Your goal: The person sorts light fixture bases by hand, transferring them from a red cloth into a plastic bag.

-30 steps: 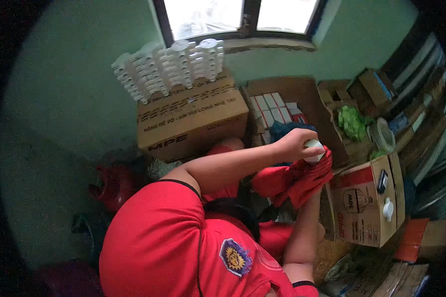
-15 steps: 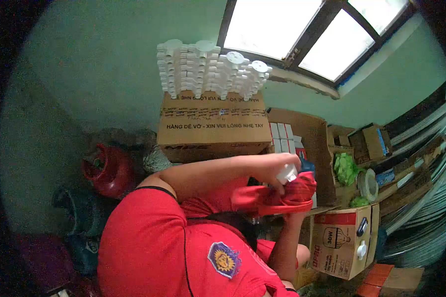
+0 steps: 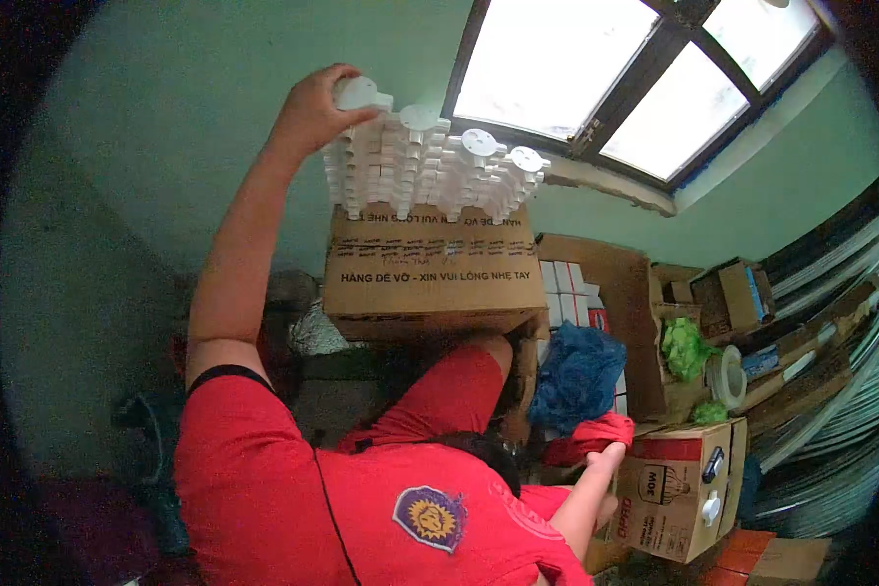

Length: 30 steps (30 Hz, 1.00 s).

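My left hand (image 3: 320,105) reaches up to the far left column of stacked white plastic fittings. Its thumb and fingers are closed around a white fitting with a round disc top (image 3: 358,93), at the top of that column. The other white fittings (image 3: 418,146) stand in several tall columns on a cardboard box (image 3: 435,278). Low on the right, my right hand (image 3: 607,457) grips a bunched red cloth (image 3: 606,430); its fingers are partly hidden by the cloth. Just beyond the cloth lies a crumpled blue plastic bag (image 3: 578,376).
Behind the blue bag, an open carton (image 3: 630,313) holds small white boxes (image 3: 566,293). A bulb carton (image 3: 669,493) stands at right, with a white round piece (image 3: 711,508) on it. Green bags (image 3: 686,349), a tape roll (image 3: 726,379) and long thin rods (image 3: 840,391) are farther right.
My left hand has swung from the red cloth up to the left column, carrying the white fitting. My right hand has lowered with the cloth, and the blue bag has come into fuller view.
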Available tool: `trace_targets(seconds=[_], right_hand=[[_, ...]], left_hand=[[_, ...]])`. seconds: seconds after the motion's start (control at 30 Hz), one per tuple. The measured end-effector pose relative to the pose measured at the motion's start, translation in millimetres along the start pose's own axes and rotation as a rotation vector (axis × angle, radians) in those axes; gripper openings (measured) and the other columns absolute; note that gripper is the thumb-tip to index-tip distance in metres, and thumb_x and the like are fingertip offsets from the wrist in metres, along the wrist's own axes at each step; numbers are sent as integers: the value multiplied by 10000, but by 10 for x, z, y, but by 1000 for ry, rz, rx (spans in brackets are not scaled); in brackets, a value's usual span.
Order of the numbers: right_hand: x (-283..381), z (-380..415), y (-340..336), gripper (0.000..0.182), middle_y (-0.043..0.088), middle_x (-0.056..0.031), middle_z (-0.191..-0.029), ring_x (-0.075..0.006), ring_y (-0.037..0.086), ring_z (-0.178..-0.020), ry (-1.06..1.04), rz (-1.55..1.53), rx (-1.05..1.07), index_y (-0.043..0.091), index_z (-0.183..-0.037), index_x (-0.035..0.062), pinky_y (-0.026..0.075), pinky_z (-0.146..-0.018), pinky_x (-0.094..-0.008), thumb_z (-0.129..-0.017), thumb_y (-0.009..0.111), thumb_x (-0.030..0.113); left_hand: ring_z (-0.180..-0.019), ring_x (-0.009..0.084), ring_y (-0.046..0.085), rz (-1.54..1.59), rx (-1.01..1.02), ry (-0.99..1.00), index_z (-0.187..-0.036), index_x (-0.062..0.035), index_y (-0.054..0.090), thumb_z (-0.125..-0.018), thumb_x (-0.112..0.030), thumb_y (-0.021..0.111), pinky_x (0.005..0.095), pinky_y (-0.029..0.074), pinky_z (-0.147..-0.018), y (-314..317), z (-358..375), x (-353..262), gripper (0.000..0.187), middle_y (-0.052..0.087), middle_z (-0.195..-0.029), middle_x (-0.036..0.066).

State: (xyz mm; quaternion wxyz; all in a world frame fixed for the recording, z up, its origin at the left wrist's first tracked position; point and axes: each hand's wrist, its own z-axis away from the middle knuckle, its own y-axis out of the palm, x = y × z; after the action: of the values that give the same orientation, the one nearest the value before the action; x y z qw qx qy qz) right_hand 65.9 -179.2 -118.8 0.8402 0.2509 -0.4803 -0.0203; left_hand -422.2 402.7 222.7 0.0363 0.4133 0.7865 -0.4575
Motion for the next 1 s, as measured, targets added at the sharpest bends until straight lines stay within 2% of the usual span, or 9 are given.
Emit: trace_targets(seconds=[0.33,0.4,0.53,0.67,0.73,0.83,0.87,0.9,1.0], right_hand=[[265,181,265,524,672,-103,-1241,-306,645,-1134,65,-198,-25,630,-1245,65,489,-1019,-506,-1000,460,495],[485,424,381,517,674,-112,-1231,-295,655,-1115,-167,-97,329,608,-1265,36,501,-1011,-505,-1025,439,461],[1309,1021,715,480,645,-83,-1292,-239,602,-1195,-329,-150,175,590,-1289,57,453,-1071,-417,-1005,538,441],[2466,1754,717,516,621,-48,-1292,-197,600,-1155,-764,-194,-342,531,-1342,125,483,-995,-372,-956,631,452],[3183,2197,638,546,609,-68,-1235,-193,583,-1110,-1484,107,-479,508,-1333,96,479,-971,-390,-941,665,440],[4177,2807,705,462,507,-125,-1256,-250,557,-1090,-2326,153,-701,400,-1253,40,517,-936,-397,-881,675,58],[4496,2974,411,537,466,-140,-1237,-256,531,-1117,-2420,428,-1040,347,-1238,19,484,-973,-403,-832,698,33],[4864,3131,-125,657,431,-141,-1221,-261,519,-1113,-2255,891,-1713,302,-1277,-19,454,-993,-434,-774,722,17],[5690,2844,-821,623,494,-203,-1301,-339,535,-1163,-2122,910,-1935,379,-1353,4,426,-1020,-467,-836,668,198]], left_hand=[[-1226,316,560,-155,-119,-54,-1383,-133,511,-693,-382,884,460,472,-1033,615,-187,575,823,576,-1327,138],[-1286,314,514,-227,-102,17,-1401,-146,506,-764,-346,833,463,440,-1078,689,-170,669,743,515,-1428,114],[-1320,354,487,-239,41,105,-1434,-88,482,-836,-390,776,504,444,-1068,723,-321,876,732,504,-1437,169],[-1291,392,501,-180,-217,92,-1465,-106,432,-781,-500,812,520,535,-989,714,-228,639,876,500,-1420,177],[-1242,398,537,-485,-426,233,-1458,-125,445,-771,-572,796,513,527,-971,707,-263,777,892,520,-1393,170],[-1201,446,553,-528,-568,550,-1387,-3,487,-770,-555,807,561,478,-972,624,-167,714,888,579,-1290,236],[-1196,441,557,-559,-596,519,-1368,-1,502,-778,-552,801,562,479,-962,586,-53,552,861,583,-1282,237],[-1190,437,561,-589,-624,487,-1348,1,518,-786,-550,795,562,480,-952,565,73,378,834,586,-1274,237],[-1252,436,483,-595,-672,401,-1385,-27,471,-820,-577,732,612,386,-973,602,373,62,830,565,-1314,228]])
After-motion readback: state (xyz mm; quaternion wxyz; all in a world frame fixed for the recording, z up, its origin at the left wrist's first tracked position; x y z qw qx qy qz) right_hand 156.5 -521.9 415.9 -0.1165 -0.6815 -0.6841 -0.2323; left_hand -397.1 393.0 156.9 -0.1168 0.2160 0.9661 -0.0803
